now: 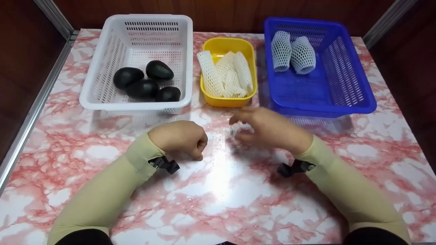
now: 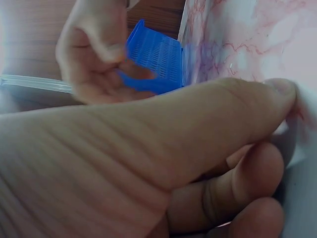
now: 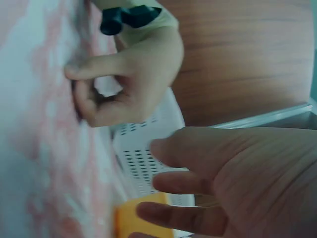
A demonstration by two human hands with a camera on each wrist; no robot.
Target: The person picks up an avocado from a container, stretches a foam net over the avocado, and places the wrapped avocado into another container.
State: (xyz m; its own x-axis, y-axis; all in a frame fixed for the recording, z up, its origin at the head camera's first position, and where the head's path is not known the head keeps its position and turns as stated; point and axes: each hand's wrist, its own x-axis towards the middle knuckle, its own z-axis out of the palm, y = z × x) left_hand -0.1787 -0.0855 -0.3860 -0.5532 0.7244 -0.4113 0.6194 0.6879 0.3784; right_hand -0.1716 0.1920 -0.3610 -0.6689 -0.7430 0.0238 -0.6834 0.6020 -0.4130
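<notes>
My left hand (image 1: 182, 139) rests on the tabletop, its fingers loosely curled with nothing held. In the right wrist view, a gap shows between the thumb and forefinger of that left hand (image 3: 131, 82). My right hand (image 1: 269, 128), slightly blurred, hovers in front of the yellow basket (image 1: 228, 102) with its fingers spread and holding nothing. White foam net sleeves (image 1: 213, 76) lie in the yellow basket. Several dark avocados (image 1: 160, 70) lie in the white basket (image 1: 136, 106). Two bulging foam net sleeves (image 1: 303, 56) sit in the blue basket (image 1: 323, 109); their contents are hard to make out.
The three baskets stand in a row along the back of the red-and-white marbled table (image 1: 218, 217). Dark wooden panels (image 1: 231, 13) with metal edge strips (image 1: 51, 88) enclose the table at the back and sides.
</notes>
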